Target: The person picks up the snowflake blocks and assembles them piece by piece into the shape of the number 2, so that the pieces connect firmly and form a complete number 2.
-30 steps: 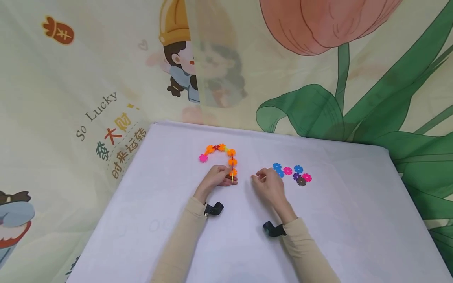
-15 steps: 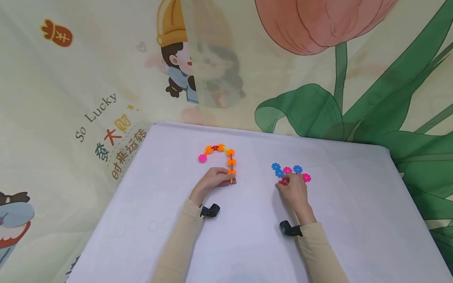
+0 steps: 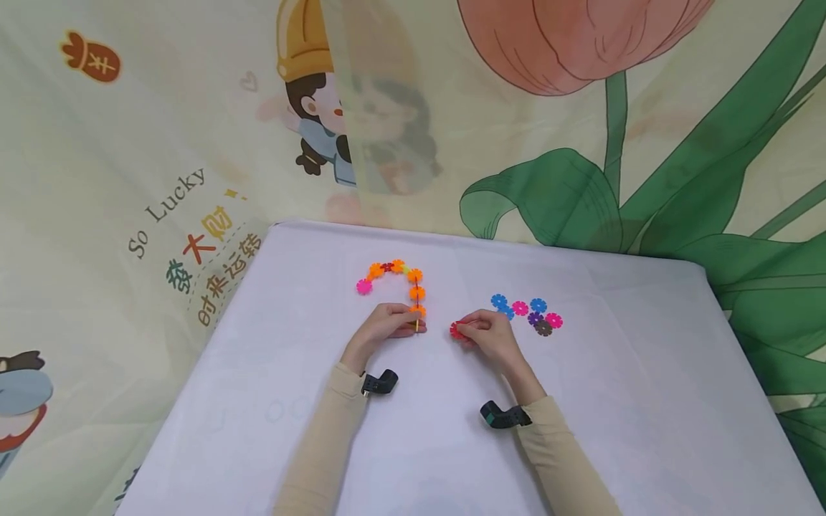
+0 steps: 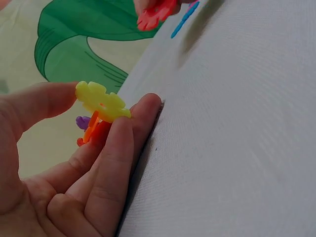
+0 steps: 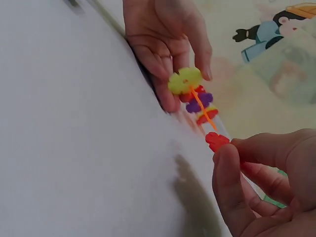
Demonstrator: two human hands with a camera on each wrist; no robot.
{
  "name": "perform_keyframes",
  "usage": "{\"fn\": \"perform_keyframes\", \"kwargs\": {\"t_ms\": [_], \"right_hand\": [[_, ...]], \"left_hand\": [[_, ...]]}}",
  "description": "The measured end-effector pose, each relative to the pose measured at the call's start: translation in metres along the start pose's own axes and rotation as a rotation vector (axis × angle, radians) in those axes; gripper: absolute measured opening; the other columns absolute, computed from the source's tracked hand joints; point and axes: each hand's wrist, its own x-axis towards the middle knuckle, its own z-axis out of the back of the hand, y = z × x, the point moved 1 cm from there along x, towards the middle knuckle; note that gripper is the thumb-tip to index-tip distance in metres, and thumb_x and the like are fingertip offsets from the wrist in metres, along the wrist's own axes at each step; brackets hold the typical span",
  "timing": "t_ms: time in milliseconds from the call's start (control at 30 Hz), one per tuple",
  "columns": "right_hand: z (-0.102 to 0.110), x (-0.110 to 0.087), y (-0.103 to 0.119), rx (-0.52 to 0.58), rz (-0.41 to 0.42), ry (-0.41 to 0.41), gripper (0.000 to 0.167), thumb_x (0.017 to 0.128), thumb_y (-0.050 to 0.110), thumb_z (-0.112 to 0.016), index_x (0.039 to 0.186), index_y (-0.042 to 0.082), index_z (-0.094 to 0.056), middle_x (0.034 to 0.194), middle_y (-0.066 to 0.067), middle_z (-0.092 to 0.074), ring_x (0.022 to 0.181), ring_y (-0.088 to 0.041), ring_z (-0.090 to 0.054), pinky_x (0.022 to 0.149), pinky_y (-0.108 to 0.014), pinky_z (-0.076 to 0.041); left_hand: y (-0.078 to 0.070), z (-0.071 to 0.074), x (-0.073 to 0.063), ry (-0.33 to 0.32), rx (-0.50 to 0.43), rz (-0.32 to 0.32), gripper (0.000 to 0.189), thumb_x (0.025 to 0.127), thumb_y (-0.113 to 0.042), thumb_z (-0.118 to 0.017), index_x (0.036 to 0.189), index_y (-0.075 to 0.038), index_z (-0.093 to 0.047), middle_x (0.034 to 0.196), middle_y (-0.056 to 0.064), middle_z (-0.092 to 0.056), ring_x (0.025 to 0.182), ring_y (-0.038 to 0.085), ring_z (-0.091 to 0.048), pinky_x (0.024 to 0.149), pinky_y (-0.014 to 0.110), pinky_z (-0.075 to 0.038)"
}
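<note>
A curved chain of interlocking snowflake discs [image 3: 416, 294] lies on the table, mostly orange, with a pink disc at its far-left end. My left hand [image 3: 386, 322] pinches the chain's near end, where a yellow disc [image 4: 102, 102] stands between thumb and fingers in the left wrist view. To the right, my right hand [image 3: 495, 337] pinches a red snowflake disc [image 5: 217, 141] between thumb and forefinger. That red disc is apart from the chain, a short way right of the yellow one. Fingers hide part of the chain's near end.
Loose snowflake discs lie right of my right hand: blue ones [image 3: 499, 301], pink ones [image 3: 520, 308], a purple one [image 3: 535, 318] and a brown one [image 3: 544, 327]. They rest on a white-covered table [image 3: 619, 416]. A printed cloth [image 3: 542, 193] hangs behind its far edge.
My right hand reached right to the loose discs, took hold of the red one and came back left with it. My left hand stays at the chain's near end.
</note>
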Motion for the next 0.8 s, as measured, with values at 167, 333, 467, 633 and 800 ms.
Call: {"fn": "perform_keyframes", "kwargs": {"t_ms": [167, 333, 467, 633, 800], "right_hand": [[-0.028, 0.009, 0.002, 0.14, -0.005, 0.062, 0.015, 0.091, 0.002, -0.068, 0.102, -0.006, -0.065, 0.091, -0.016, -0.072, 0.072, -0.02, -0.072, 0.069, -0.028, -0.058], [-0.042, 0.013, 0.002, 0.169, 0.008, 0.079, 0.013, 0.09, 0.0, -0.068, 0.1, -0.007, -0.065, 0.087, -0.017, -0.071, 0.072, -0.023, -0.072, 0.068, -0.029, -0.058], [-0.047, 0.012, 0.001, 0.169, 0.029, 0.103, 0.013, 0.09, 0.001, -0.068, 0.1, -0.006, -0.065, 0.085, -0.016, -0.072, 0.07, -0.021, -0.072, 0.065, -0.028, -0.058], [-0.049, 0.007, 0.007, 0.191, 0.024, 0.163, 0.016, 0.09, 0.001, -0.068, 0.102, -0.009, -0.066, 0.085, -0.018, -0.072, 0.067, -0.018, -0.069, 0.063, -0.026, -0.057], [-0.053, 0.006, 0.007, 0.2, -0.003, 0.222, 0.019, 0.091, 0.002, -0.068, 0.104, -0.012, -0.065, 0.086, -0.02, -0.073, 0.064, -0.016, -0.068, 0.063, -0.026, -0.057]], "left_hand": [[-0.001, 0.0, 0.001, -0.023, 0.009, 0.02, 0.027, 0.1, -0.016, -0.056, 0.11, 0.008, -0.067, 0.094, 0.016, -0.074, 0.082, 0.017, -0.072, 0.077, 0.025, -0.057], [0.001, 0.0, 0.004, -0.072, 0.03, 0.04, 0.03, 0.1, -0.013, -0.056, 0.116, 0.01, -0.065, 0.094, 0.014, -0.072, 0.071, 0.012, -0.068, 0.074, 0.025, -0.057], [0.001, 0.0, 0.004, -0.081, 0.034, 0.04, 0.029, 0.099, -0.012, -0.056, 0.116, 0.011, -0.065, 0.094, 0.013, -0.07, 0.068, 0.01, -0.066, 0.074, 0.025, -0.057], [-0.002, 0.0, 0.001, -0.048, 0.034, 0.017, 0.027, 0.1, -0.011, -0.054, 0.112, 0.012, -0.064, 0.098, 0.017, -0.071, 0.071, 0.011, -0.067, 0.077, 0.028, -0.057], [-0.002, 0.002, 0.001, -0.026, 0.04, 0.004, 0.028, 0.101, -0.012, -0.053, 0.111, 0.013, -0.062, 0.105, 0.023, -0.07, 0.074, 0.012, -0.067, 0.079, 0.031, -0.057]]}}
